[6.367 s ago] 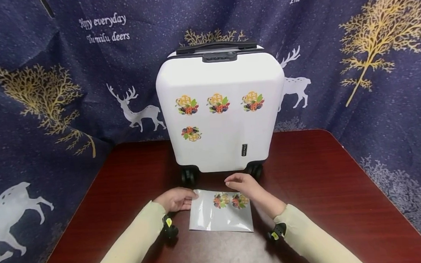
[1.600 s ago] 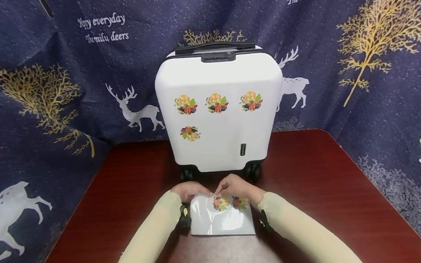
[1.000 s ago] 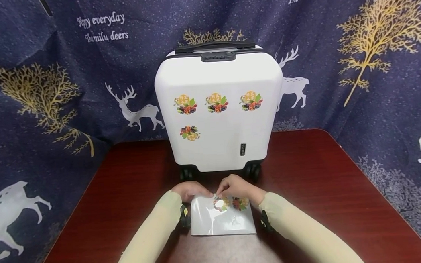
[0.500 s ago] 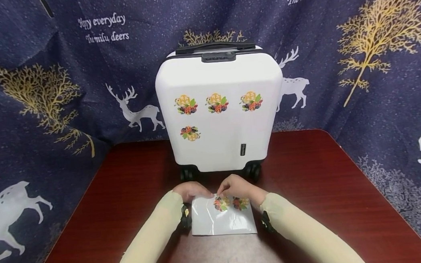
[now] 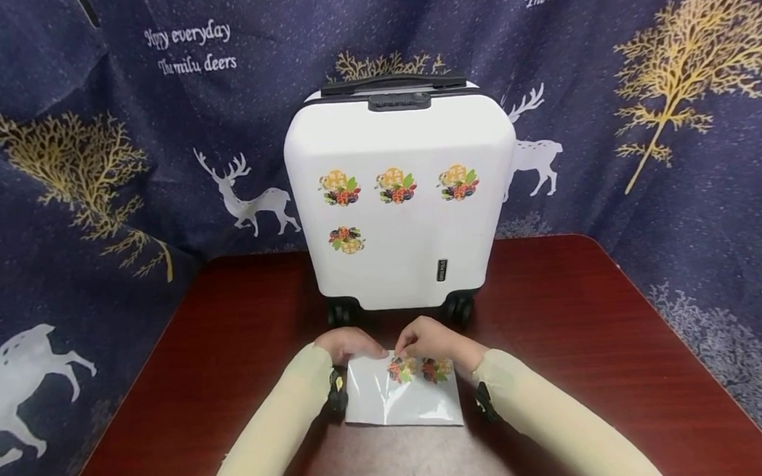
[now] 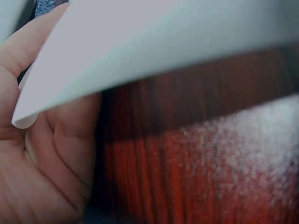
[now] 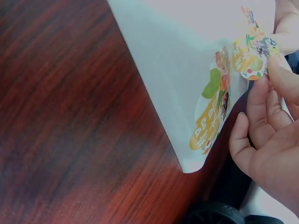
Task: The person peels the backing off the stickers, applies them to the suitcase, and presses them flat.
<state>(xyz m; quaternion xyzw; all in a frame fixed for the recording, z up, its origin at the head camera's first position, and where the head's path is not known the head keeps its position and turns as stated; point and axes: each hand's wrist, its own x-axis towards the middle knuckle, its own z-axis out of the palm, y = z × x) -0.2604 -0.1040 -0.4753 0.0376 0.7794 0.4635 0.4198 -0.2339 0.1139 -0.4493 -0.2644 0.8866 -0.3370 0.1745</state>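
Observation:
A glossy white sticker sheet (image 5: 401, 408) carries two fruit-patterned stickers near its far edge. My left hand (image 5: 351, 343) grips the sheet by its far left part, thumb on top; the left wrist view shows the sheet's curved edge (image 6: 60, 79) lying across the palm. With thumb and index finger, my right hand (image 5: 429, 339) pinches the rim of the left sticker (image 7: 252, 56). In the right wrist view this sticker's rim stands out past the sheet's edge; how far it is peeled I cannot tell. The other sticker (image 7: 215, 107) lies flat on the sheet.
Behind the hands a white suitcase (image 5: 409, 265) stands upright on black wheels on the dark red table (image 5: 560, 387). Several similar fruit stickers (image 5: 396, 186) are on its front, three in a row and one below left. A dark blue patterned cloth (image 5: 229, 116) hangs behind.
Earlier my right hand hovered over the sheet and my left hand held its left edge. Both hands have since come together at the far edge, the right now pinching the left sticker.

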